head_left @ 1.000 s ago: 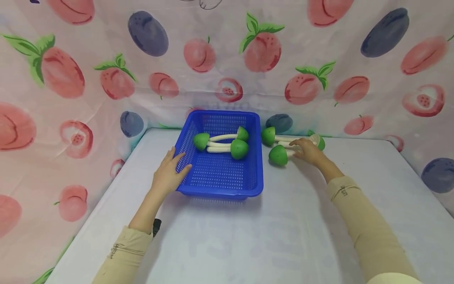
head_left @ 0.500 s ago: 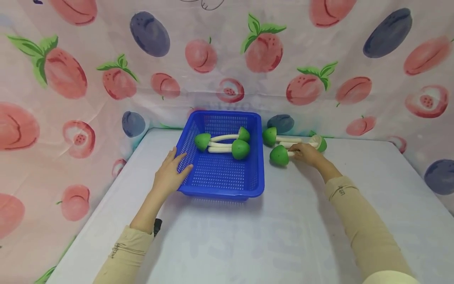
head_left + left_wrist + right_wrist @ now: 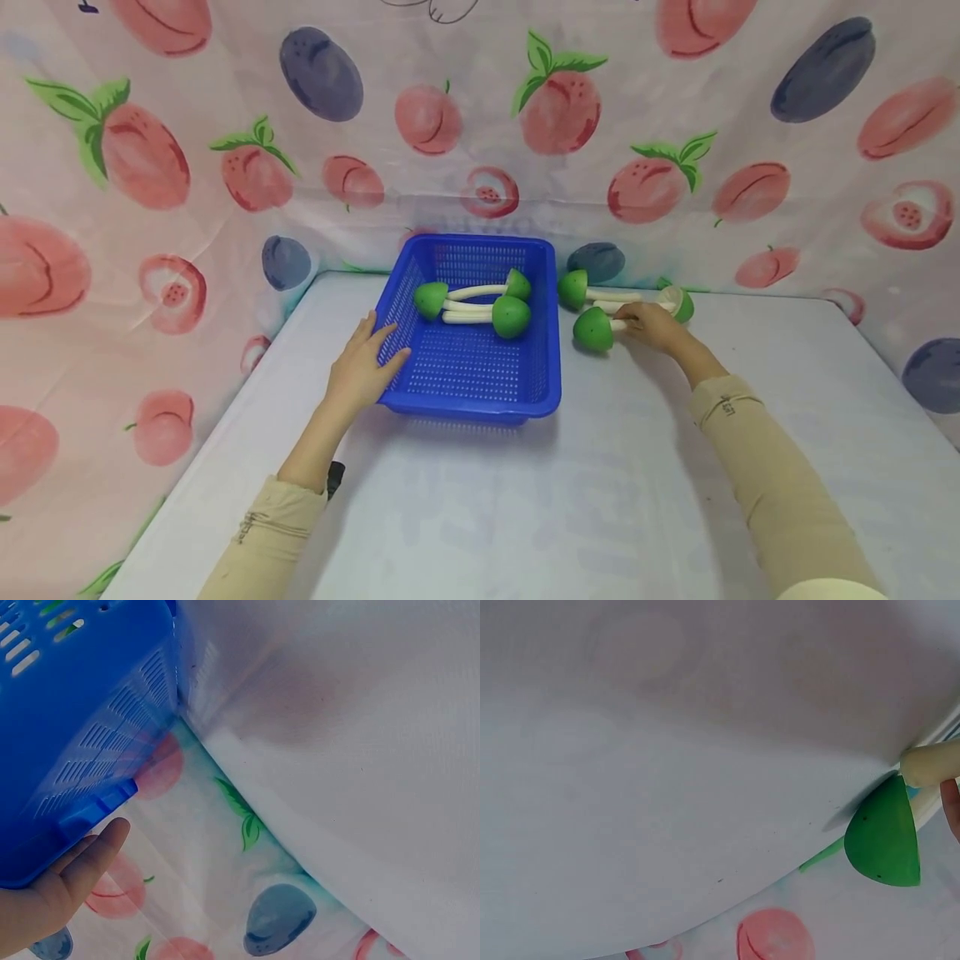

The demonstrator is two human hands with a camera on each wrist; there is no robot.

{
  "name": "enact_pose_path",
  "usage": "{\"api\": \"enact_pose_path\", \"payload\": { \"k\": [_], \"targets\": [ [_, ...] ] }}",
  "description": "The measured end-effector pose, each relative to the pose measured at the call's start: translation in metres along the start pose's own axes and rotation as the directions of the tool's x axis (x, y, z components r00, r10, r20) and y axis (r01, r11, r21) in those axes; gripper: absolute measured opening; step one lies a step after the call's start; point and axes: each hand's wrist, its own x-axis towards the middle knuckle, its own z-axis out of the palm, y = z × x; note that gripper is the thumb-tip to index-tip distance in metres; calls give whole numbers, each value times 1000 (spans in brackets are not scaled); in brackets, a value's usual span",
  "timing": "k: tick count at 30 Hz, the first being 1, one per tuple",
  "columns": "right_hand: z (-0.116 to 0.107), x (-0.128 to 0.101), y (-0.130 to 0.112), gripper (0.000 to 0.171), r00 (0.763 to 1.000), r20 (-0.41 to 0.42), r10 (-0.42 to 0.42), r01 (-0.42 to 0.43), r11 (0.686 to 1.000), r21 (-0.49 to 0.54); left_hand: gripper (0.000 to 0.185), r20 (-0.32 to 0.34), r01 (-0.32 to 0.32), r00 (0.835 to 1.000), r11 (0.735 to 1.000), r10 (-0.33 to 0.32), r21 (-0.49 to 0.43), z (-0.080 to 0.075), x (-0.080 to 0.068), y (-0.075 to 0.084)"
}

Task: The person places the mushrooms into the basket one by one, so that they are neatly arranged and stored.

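Observation:
My left hand (image 3: pixel 360 367) rests on the left rim of a blue perforated plastic basket (image 3: pixel 468 410), fingers spread and fairly straight. In the left wrist view, its fingers (image 3: pixel 101 855) lie along the basket's edge. My right hand (image 3: pixel 652 325) pinches the white stem of the nearest green-capped toy mushroom (image 3: pixel 593 330), right of the basket. Behind it lies another toy mushroom (image 3: pixel 574 290) with its cap to the left. A third mushroom's cap (image 3: pixel 681 304) shows beyond the hand, and in the right wrist view a green cap (image 3: pixel 885 832) lies beside a pale stem end (image 3: pixel 930 763).
Inside the basket, toward its back, lie three similar mushrooms, one with its cap at the left (image 3: pixel 431 300). A white cloth (image 3: pixel 585 500) covers the table. A fruit-printed curtain (image 3: pixel 480 100) hangs close behind the basket.
My right hand has lowered its fingers and closed them on the nearest mushroom's stem. The left hand stays at the basket rim, and the basket has not moved on the table.

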Motion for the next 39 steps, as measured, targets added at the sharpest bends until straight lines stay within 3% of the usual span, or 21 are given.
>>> {"api": "enact_pose_path", "payload": {
  "k": [13,25,39],
  "targets": [
    [-5,-2,-5,26,998,-40,41,-40,999,31,59,-6,-4,1000,1000,4,0,-2,0,0],
    [-9,-6,-17,33,987,-139,75,-55,989,141,59,1,-6,1000,1000,6,1,0,1,0],
    [-4,-7,-26,36,964,-230,136,-59,948,314,59,-4,-7,1000,1000,7,-4,0,0,0]
  ]
}}
